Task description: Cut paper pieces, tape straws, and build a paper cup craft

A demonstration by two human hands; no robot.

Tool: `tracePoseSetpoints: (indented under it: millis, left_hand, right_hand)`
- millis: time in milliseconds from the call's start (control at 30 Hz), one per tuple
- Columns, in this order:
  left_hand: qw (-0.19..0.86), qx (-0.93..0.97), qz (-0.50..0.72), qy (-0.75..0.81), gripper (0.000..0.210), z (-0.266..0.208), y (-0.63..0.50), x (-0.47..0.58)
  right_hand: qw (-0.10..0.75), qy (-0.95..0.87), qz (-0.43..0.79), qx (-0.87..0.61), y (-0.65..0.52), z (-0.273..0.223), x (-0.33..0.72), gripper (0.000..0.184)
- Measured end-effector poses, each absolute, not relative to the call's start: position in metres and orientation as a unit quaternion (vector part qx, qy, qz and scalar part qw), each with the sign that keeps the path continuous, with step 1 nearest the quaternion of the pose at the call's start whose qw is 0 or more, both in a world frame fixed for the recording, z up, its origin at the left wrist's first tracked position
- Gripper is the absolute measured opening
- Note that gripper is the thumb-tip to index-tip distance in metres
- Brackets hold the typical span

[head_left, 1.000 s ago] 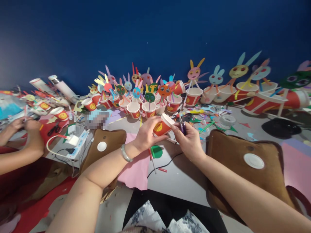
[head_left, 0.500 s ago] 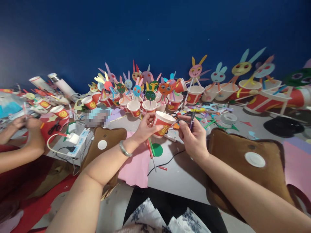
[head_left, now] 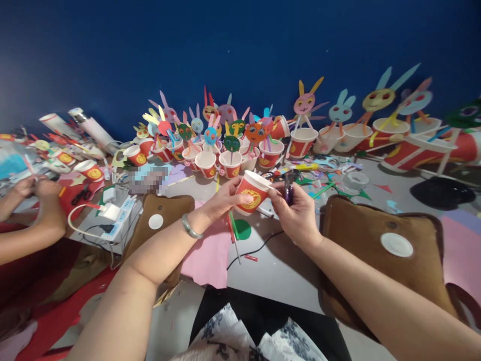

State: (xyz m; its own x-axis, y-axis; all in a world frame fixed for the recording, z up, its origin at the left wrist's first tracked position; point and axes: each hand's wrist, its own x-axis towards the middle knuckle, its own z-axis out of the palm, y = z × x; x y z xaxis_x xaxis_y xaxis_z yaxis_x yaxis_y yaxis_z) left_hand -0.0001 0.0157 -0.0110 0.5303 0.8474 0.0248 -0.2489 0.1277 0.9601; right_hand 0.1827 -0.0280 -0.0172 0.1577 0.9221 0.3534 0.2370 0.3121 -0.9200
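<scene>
A red paper cup (head_left: 249, 196) with a yellow emblem is tilted in my left hand (head_left: 225, 196), its thumb across the front and the fingers behind. My right hand (head_left: 296, 210) is closed around a dark purple-handled tool (head_left: 288, 189) that looks like scissors; its blades cannot be made out. The thumb and fingertip of that hand pinch at the cup's right side, just under the white rim. Below the cup, a green paper disc (head_left: 242, 229) lies on the table near green and red strips (head_left: 233, 228).
Many cups with paper rabbit figures (head_left: 231, 144) line the back. Brown cushion-like pouches (head_left: 379, 260) lie either side of my arms. Pink paper (head_left: 205, 250), a black cord (head_left: 259, 249) and a power strip (head_left: 124, 218) are on the table. A co-worker's hands (head_left: 41, 193) are at left.
My right hand has moved left to the cup, and its fingertips now touch the cup's side. The cup has turned so that its emblem faces me more.
</scene>
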Motion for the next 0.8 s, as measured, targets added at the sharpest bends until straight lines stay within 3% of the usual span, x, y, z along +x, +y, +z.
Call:
tracePoseSetpoints:
  millis: [267, 467, 800]
  left_hand:
    - [0.662, 0.496, 0.473, 0.303, 0.058, -0.015, 0.019, 0.001]
    - [0.610, 0.524, 0.509, 0.307, 0.062, -0.014, 0.021, -0.001]
    - [0.570, 0.558, 0.518, 0.309, 0.059, -0.015, 0.019, 0.000]
  right_hand:
    - [0.575, -0.588, 0.215, -0.526, -0.025, -0.016, 0.183, 0.018]
    - [0.497, -0.671, 0.239, -0.496, -0.032, -0.021, 0.178, 0.029]
    - [0.428, -0.757, 0.186, -0.458, -0.038, -0.022, 0.180, 0.030]
